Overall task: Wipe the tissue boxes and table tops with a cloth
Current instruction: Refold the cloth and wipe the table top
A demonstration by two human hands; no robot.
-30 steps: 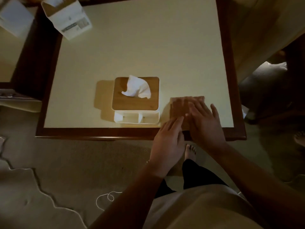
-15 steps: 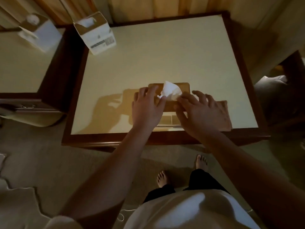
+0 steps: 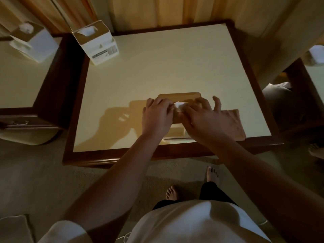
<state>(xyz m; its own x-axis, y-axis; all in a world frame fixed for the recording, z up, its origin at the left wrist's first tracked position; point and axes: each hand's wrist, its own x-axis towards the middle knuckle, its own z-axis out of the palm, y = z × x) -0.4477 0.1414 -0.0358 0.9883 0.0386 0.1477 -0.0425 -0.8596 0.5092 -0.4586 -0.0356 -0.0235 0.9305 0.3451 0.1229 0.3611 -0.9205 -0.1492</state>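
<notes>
Box (image 3: 175,132) near front edge of table (image 3: 157,71), wood lid (image 3: 178,96) up. Both hands on lid. Left hand (image 3: 156,118): fingers curled, tips at tissue (image 3: 181,105); pinch or mere touch, cannot tell. Right hand (image 3: 208,120): fingers spread, slightly bent, resting on lid, forefinger against tissue. Cloth (image 3: 235,125) flat, just right of box, partly under right hand. Second box (image 3: 98,44) at far left corner. Third box (image 3: 31,41) on left table (image 3: 17,76).

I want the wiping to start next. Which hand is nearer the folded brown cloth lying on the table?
Right. The right hand lies beside the folded brown cloth, overlapping one edge in this view; the left hand is further away, over the wooden-lidded tissue box.
</notes>
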